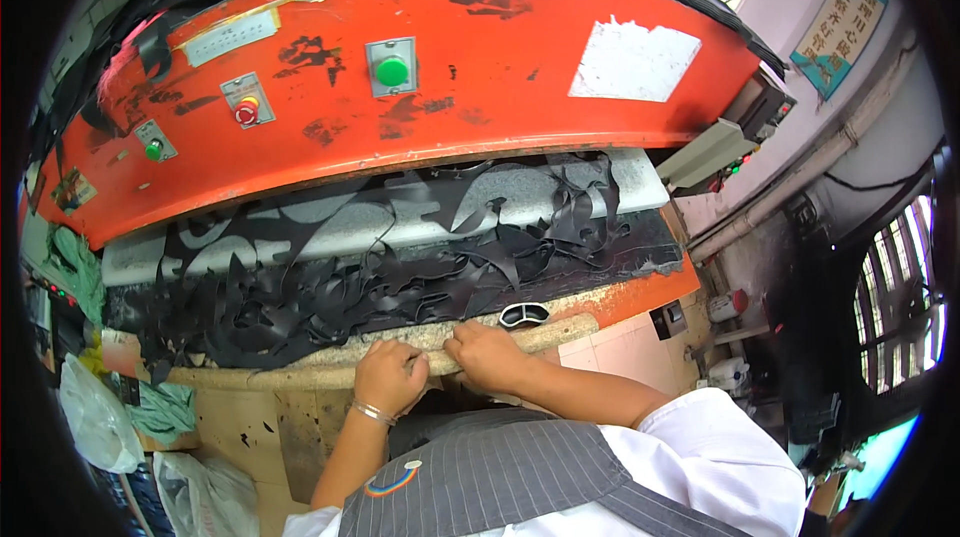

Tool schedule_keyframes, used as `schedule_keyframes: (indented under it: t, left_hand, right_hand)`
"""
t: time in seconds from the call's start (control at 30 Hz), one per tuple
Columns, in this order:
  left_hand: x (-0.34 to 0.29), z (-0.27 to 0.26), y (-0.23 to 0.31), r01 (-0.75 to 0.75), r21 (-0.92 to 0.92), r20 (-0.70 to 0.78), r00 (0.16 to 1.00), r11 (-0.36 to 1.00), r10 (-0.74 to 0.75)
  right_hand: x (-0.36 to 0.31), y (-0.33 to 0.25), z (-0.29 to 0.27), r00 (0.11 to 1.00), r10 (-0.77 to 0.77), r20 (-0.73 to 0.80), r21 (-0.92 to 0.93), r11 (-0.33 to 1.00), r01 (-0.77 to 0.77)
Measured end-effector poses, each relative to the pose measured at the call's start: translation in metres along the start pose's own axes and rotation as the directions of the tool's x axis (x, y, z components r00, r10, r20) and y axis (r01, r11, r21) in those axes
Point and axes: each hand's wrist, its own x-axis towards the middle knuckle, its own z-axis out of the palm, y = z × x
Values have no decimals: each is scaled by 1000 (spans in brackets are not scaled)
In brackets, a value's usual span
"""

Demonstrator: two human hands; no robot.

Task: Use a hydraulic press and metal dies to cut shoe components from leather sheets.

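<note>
At the front ledge of the orange press, my left hand (388,375) is closed, its fingers curled and the thumb side turned inward. My right hand (488,355) sits a little farther right, also closed with curled fingers against the wooden ledge (555,339). What the fingers hold, if anything, is hidden. Just beyond my right hand lies a small curved cutting die (524,314), white-rimmed with a dark inside. Tangled black sheet scraps (290,302) heap behind both hands, spilling over a white cutting board (640,187).
Above the board spans the orange press beam (500,67), with a green button (392,71) and a red knob (247,111). A control box (715,142) juts out at the right. Plastic bags (205,492) and a green cloth (163,411) are at the lower left.
</note>
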Motion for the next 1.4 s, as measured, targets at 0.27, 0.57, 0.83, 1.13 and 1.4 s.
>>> schedule_keyframes:
  t: [0.27,0.57,0.83,1.13,1.4]
  left_hand:
    - [56,-36,8,165,15,433,888,986,-155]
    - [150,0,49,196,-408,326,944,892,-58]
    - [179,14,39,233,-709,-47,926,665,-375]
    - [160,-12,112,-136,-979,-176,944,154,-280]
    - [112,-25,89,83,-985,20,926,152,-378]
  right_hand:
    - [88,88,-74,996,-34,78,200,980,18]
    - [215,200,-67,928,-88,-363,-245,969,-4]
    - [188,178,-115,789,-168,-591,60,966,251]
    - [105,95,-138,740,-268,-616,482,615,624]
    - [68,78,-113,795,-474,-378,451,656,605]
